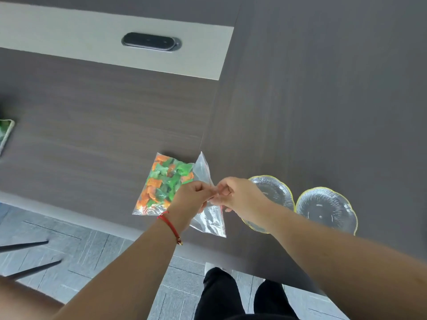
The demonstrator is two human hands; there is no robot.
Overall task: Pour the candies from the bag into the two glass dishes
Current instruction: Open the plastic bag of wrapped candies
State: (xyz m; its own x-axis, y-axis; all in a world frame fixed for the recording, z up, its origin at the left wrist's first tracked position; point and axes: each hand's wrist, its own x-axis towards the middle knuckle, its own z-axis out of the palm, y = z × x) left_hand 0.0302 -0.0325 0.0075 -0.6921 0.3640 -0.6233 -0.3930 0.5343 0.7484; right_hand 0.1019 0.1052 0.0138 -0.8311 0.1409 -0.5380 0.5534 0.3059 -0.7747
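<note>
A clear zip bag [208,219] with a red seal strip lies on the dark table, its left part filled with green and orange wrapped candies [165,184]. My left hand [193,199] and my right hand [233,192] both pinch the bag's sealed edge, fingertips almost touching. Two ribbed glass dishes with yellow rims sit to the right. My right wrist partly covers the nearer glass dish [275,192], and beside it stands the second glass dish [327,209]. Both dishes hold nothing.
The table's [323,100] front edge runs diagonally just below the bag and dishes. A black cable port [151,42] sits in a pale strip at the back. A green packet [4,132] lies at the far left. Chair legs and my legs show below.
</note>
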